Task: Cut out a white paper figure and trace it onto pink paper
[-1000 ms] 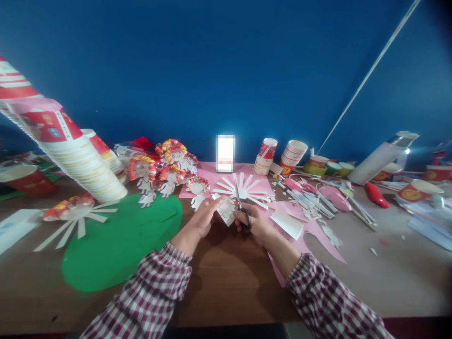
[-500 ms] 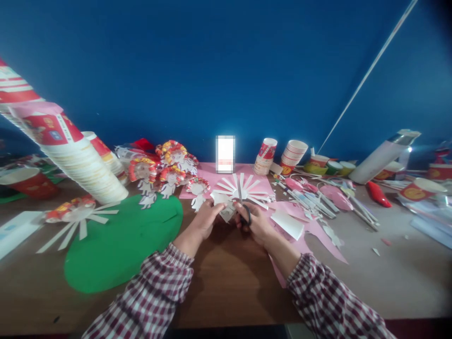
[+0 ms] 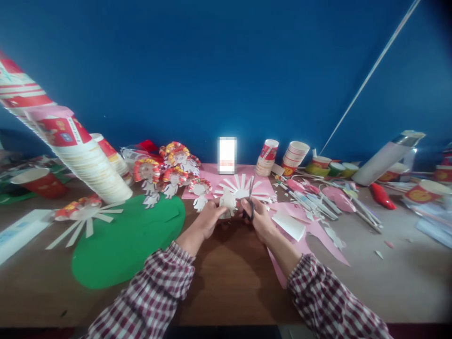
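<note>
A brown wooden table (image 3: 226, 287) fills the lower frame, with a green paper disc (image 3: 127, 240) at lower left and a leaning stack of paper cups (image 3: 88, 165) above it. A pink sheet (image 3: 310, 233) lies right of centre. At mid-frame the left hand (image 3: 206, 220) pinches a small white paper cut-out (image 3: 228, 200) between thumb and fingertips, holding it just above the table. The right hand (image 3: 263, 220) is curled through the handles of the scissors (image 3: 251, 200), just to the right of the cut-out. The scissors' long axis runs nearly upright in the frame, handles low and tips pointing toward the blue wall at the top. The blades look almost closed, though blur hides the gap. A clean cut probably calls for short snips, turning the paper and not the blades, with the pinching fingertips kept off the cutting line.
</note>
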Action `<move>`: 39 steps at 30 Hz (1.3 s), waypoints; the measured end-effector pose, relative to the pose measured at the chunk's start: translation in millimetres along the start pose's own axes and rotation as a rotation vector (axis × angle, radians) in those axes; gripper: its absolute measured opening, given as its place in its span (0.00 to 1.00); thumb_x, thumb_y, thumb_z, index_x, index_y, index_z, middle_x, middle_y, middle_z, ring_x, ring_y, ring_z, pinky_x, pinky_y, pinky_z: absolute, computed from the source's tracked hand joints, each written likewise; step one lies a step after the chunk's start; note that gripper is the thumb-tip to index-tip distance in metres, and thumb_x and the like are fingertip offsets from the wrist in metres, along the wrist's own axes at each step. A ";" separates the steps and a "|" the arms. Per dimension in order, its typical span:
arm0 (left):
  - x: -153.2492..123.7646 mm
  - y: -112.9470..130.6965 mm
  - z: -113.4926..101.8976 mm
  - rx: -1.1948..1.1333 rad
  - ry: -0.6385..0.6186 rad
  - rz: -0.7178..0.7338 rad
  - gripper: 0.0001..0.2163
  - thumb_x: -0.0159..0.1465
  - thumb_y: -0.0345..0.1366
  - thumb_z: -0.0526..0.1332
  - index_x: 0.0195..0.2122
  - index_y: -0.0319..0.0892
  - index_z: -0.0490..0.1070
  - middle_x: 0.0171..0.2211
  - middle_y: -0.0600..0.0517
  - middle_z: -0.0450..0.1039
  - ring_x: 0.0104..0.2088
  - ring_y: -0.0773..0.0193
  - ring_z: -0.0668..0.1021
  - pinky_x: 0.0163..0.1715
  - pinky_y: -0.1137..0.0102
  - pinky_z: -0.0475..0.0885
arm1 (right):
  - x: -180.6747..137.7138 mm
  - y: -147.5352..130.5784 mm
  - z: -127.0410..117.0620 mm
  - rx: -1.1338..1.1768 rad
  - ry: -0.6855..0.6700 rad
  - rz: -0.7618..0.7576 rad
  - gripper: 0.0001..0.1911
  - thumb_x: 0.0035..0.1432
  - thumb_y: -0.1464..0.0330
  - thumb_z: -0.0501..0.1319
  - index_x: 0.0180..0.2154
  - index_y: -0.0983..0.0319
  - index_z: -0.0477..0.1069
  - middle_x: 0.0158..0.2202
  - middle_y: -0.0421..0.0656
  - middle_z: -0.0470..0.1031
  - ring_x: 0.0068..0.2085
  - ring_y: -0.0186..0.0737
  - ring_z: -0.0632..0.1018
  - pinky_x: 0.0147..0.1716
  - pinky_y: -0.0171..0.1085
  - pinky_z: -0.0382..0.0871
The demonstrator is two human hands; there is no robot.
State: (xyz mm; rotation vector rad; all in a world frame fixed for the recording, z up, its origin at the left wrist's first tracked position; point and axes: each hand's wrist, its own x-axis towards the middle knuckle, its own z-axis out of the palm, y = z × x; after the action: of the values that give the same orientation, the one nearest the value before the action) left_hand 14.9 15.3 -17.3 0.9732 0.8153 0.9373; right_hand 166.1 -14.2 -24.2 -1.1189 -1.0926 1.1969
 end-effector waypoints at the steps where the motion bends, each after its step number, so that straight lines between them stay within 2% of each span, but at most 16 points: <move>1: -0.8 0.8 0.7 0.011 -0.002 -0.004 0.10 0.48 0.29 0.62 0.32 0.37 0.74 0.25 0.50 0.76 0.25 0.65 0.76 0.29 0.71 0.71 | -0.3 -0.1 0.2 -0.008 -0.007 0.002 0.19 0.50 0.54 0.62 0.34 0.63 0.66 0.24 0.39 0.69 0.23 0.32 0.70 0.17 0.28 0.60; 5: -3.3 1.8 2.3 0.047 -0.009 -0.025 0.12 0.48 0.30 0.62 0.35 0.37 0.74 0.26 0.50 0.76 0.25 0.64 0.76 0.28 0.71 0.70 | -1.5 -1.1 0.6 -0.054 -0.021 0.008 0.18 0.50 0.55 0.62 0.35 0.63 0.67 0.23 0.38 0.68 0.20 0.30 0.66 0.18 0.30 0.59; 8: -4.2 -0.5 1.3 0.111 -0.035 -0.026 0.13 0.47 0.30 0.63 0.36 0.38 0.74 0.27 0.50 0.75 0.25 0.66 0.75 0.26 0.73 0.69 | -1.5 -1.7 -0.7 -0.089 -0.024 -0.042 0.16 0.50 0.57 0.62 0.36 0.62 0.68 0.23 0.38 0.68 0.21 0.31 0.66 0.20 0.31 0.59; 12: -4.5 -4.5 -0.7 0.223 -0.070 -0.027 0.17 0.47 0.31 0.64 0.40 0.37 0.73 0.26 0.51 0.74 0.20 0.70 0.72 0.20 0.76 0.65 | -0.7 -2.9 -2.4 -0.057 0.059 -0.098 0.17 0.47 0.60 0.64 0.38 0.61 0.67 0.23 0.37 0.65 0.24 0.32 0.65 0.22 0.31 0.58; 17: -4.2 -4.4 1.0 0.193 -0.033 -0.007 0.24 0.46 0.29 0.66 0.46 0.37 0.69 0.33 0.48 0.75 0.26 0.67 0.75 0.24 0.75 0.68 | -0.5 -3.2 -2.5 0.044 0.063 -0.085 0.20 0.44 0.64 0.65 0.40 0.60 0.65 0.24 0.35 0.64 0.23 0.29 0.64 0.21 0.30 0.56; 22: -3.5 -0.6 2.0 0.116 0.033 -0.017 0.21 0.46 0.28 0.65 0.44 0.38 0.68 0.32 0.49 0.75 0.27 0.66 0.75 0.23 0.74 0.68 | -0.5 0.5 -2.2 0.060 0.003 -0.071 0.18 0.43 0.69 0.63 0.39 0.61 0.64 0.24 0.35 0.64 0.24 0.31 0.66 0.24 0.31 0.60; 28: -0.5 -4.0 -1.8 0.092 0.026 0.018 0.10 0.48 0.30 0.64 0.33 0.37 0.69 0.26 0.52 0.72 0.26 0.66 0.74 0.28 0.72 0.69 | -4.1 -0.5 1.9 -0.021 -0.024 -0.052 0.17 0.44 0.70 0.61 0.39 0.61 0.64 0.27 0.37 0.67 0.26 0.32 0.67 0.25 0.31 0.61; 33: -1.1 -4.8 2.0 0.029 0.050 0.029 0.11 0.48 0.32 0.65 0.33 0.38 0.68 0.28 0.52 0.74 0.28 0.64 0.76 0.30 0.70 0.70 | -6.5 -2.8 5.3 0.009 -0.051 -0.029 0.18 0.44 0.69 0.62 0.40 0.61 0.65 0.29 0.38 0.69 0.29 0.34 0.70 0.28 0.32 0.63; 39: -1.5 -4.3 2.7 0.007 0.116 0.065 0.12 0.47 0.32 0.66 0.33 0.38 0.69 0.26 0.53 0.74 0.29 0.64 0.76 0.31 0.69 0.70 | -5.2 -0.6 4.8 0.030 -0.034 -0.010 0.19 0.44 0.69 0.61 0.41 0.61 0.64 0.27 0.37 0.68 0.26 0.32 0.69 0.25 0.31 0.62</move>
State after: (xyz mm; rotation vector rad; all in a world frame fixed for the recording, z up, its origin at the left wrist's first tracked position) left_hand 18.0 12.0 -20.1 0.9622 0.8894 1.0552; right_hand 161.2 -19.2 -23.1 -1.0723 -1.1020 1.2245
